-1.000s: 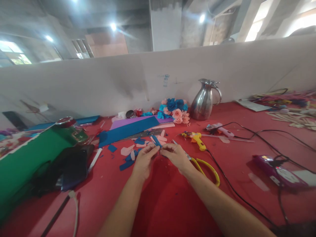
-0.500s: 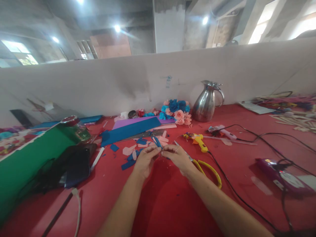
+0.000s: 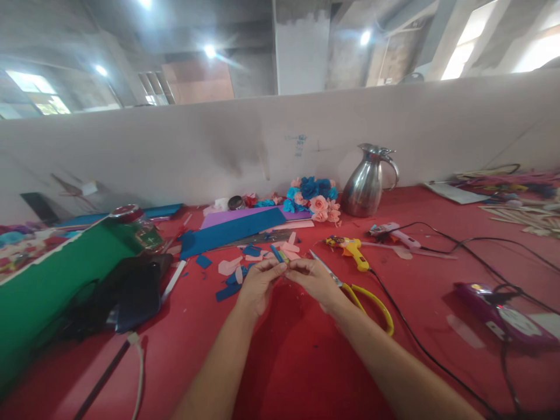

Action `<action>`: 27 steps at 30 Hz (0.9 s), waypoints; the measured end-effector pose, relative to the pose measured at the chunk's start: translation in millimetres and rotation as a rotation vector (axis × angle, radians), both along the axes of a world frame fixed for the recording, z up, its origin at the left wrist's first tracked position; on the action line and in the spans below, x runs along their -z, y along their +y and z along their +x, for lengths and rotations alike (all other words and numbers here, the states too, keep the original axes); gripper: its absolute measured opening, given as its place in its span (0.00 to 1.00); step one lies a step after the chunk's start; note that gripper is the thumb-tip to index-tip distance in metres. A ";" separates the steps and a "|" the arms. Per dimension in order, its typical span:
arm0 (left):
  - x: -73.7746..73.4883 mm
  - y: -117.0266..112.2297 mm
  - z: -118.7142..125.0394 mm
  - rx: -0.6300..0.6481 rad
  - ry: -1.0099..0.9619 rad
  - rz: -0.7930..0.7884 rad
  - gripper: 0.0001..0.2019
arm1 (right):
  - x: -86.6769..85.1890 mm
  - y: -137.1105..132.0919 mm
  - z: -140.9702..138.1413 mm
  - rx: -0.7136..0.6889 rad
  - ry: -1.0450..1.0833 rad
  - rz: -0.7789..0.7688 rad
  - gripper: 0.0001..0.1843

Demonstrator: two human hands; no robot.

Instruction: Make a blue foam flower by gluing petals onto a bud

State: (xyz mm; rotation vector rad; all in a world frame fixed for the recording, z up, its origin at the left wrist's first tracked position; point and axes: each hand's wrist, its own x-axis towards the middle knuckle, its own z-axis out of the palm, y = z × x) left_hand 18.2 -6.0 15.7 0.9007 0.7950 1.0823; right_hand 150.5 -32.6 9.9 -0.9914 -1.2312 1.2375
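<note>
Both hands meet over the red table point(image 3: 284, 361), fingertips pinched close together. A small blue paper strip point(image 3: 277, 253) pokes up from between the fingers of my left hand point(image 3: 259, 284). My right hand point(image 3: 315, 281) is closed at the same spot, its thumb and forefinger on the strip's right side. A yellowish edge shows beside the blue; what it is I cannot make out. Blue and pink paper scraps point(image 3: 230, 267) lie just beyond and left of the hands. Yellow-handled scissors point(image 3: 371, 300) rest beside my right wrist, blades pointing away.
A yellow glue gun point(image 3: 352, 252) and a pink glue gun point(image 3: 396, 233) lie to the right, with cords running to a purple power strip point(image 3: 503, 318). At the back stand paper flowers point(image 3: 317, 195) and a steel jug point(image 3: 365, 184). Blue paper point(image 3: 231, 231) and a green box point(image 3: 52, 297) are leftward.
The blue strip between my fingers has turned and leans more to the left, and a yellowish edge now shows beside it. Both hands stay in nearly the same place.
</note>
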 end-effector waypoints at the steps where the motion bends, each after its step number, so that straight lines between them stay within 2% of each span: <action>1: 0.7 0.3 -0.1 -0.005 0.000 0.002 0.10 | 0.9 0.2 -0.1 0.004 -0.005 0.003 0.09; 6: 4.5 2.2 1.0 -0.065 -0.009 0.011 0.11 | 3.1 1.4 -0.3 0.013 -0.040 0.004 0.09; 9: 4.6 1.5 1.0 -0.037 0.007 -0.003 0.10 | 3.2 2.0 -0.1 -0.002 -0.042 0.017 0.09; 11: 3.7 0.5 0.4 -0.021 0.042 0.020 0.10 | 3.9 2.3 -0.2 -0.005 -0.046 0.028 0.09; 18: 1.3 -1.6 1.7 -0.082 0.127 0.118 0.10 | 8.8 3.1 -2.0 0.004 -0.064 0.011 0.06; 23: 0.0 -0.9 -0.3 -0.021 0.129 0.075 0.07 | 7.8 3.3 -0.7 0.049 -0.081 0.016 0.06; 27: -3.4 -0.3 -3.1 -0.034 0.185 0.139 0.08 | 10.2 3.6 -1.3 0.042 -0.079 0.012 0.08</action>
